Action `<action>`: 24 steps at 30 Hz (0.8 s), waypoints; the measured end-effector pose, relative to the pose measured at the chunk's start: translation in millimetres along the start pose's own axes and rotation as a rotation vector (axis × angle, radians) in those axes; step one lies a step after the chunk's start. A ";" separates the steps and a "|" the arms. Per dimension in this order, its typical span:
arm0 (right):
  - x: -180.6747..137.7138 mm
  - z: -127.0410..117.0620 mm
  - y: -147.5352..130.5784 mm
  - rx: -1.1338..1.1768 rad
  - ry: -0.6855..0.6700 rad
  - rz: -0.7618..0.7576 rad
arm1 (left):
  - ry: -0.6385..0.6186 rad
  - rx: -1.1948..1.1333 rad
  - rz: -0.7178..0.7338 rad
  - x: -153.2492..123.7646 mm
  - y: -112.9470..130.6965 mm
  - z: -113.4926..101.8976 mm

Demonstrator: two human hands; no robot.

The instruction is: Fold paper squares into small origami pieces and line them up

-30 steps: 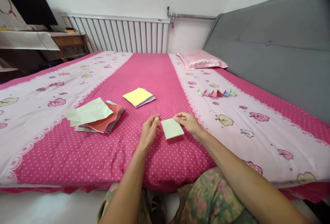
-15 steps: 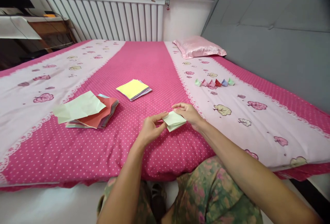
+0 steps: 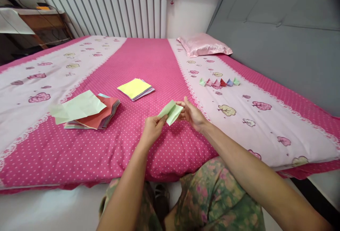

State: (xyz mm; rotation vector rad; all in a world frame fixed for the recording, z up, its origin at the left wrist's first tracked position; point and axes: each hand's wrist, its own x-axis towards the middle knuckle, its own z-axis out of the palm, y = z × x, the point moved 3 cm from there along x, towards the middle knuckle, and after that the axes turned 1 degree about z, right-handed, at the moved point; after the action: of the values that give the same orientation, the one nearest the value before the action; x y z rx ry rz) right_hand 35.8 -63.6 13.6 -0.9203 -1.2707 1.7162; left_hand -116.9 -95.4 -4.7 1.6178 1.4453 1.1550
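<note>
**Operator: visible body and clothing**

Two bare forearms enter from the lower edge, with no sleeves, watch, rings or bracelets visible on them. The left hand [image 3: 152,129] and the right hand [image 3: 193,115] are ungloved. Fingernails are too small to assess. The lap is covered by a garment [image 3: 212,199] in green fabric printed with a dense floral pattern in pink and yellowish tones. The fabric spans both knees.
</note>
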 end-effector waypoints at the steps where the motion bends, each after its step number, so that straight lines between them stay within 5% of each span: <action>1: -0.7 0.7 -0.3 0.004 0.002 0.007 | 0.020 -0.044 -0.027 0.5 -1.7 -0.9; 18: 5.2 -6.6 12.5 -0.234 0.141 -0.058 | 0.230 -0.839 -0.310 0.1 -9.7 -10.5; 24: 2.7 -11.1 8.9 -0.324 0.265 -0.075 | 0.431 -0.622 -0.216 -0.3 -10.3 -19.3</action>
State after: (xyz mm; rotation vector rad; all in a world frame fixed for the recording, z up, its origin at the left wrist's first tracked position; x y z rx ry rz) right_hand 43.0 -58.5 2.2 -1.2252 -1.4045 1.3008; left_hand -138.6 -95.5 -6.7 0.7990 1.2820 1.6780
